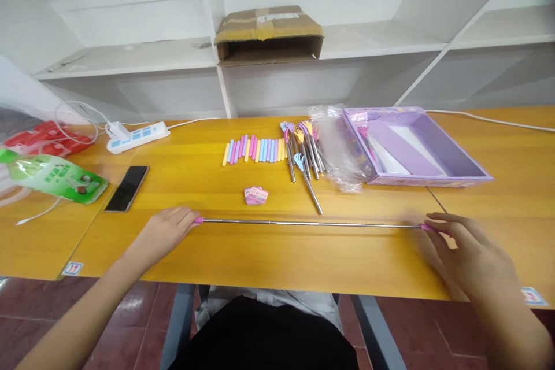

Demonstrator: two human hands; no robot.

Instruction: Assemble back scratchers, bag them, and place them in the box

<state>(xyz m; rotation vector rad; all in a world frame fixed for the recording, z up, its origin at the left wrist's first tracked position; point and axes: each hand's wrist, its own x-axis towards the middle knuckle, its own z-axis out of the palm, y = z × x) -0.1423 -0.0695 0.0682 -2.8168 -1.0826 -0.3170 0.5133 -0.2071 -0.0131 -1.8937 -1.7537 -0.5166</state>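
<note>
A telescopic back scratcher [312, 223] stretches level above the front of the table, its metal rod drawn out long. My left hand [170, 231] is closed around its pink handle end. At the other end, my right hand [470, 248] pinches the pink tip between thumb and fingers; some blur surrounds this hand. Beyond the rod lie a pile of short back scratchers [306, 144] with coloured claw heads, and one with a blue claw [309, 182] lies apart, nearer me. A row of pastel handle sleeves [255, 150] and small pink cards [255, 195] are also there.
An open purple box [451, 180] stands right of a clear plastic bag [342, 156]. Leftward are a phone [126, 188], a green bottle [60, 178], a power strip [143, 135] and a red package [47, 137]. A cardboard box [269, 24] sits on the shelf behind.
</note>
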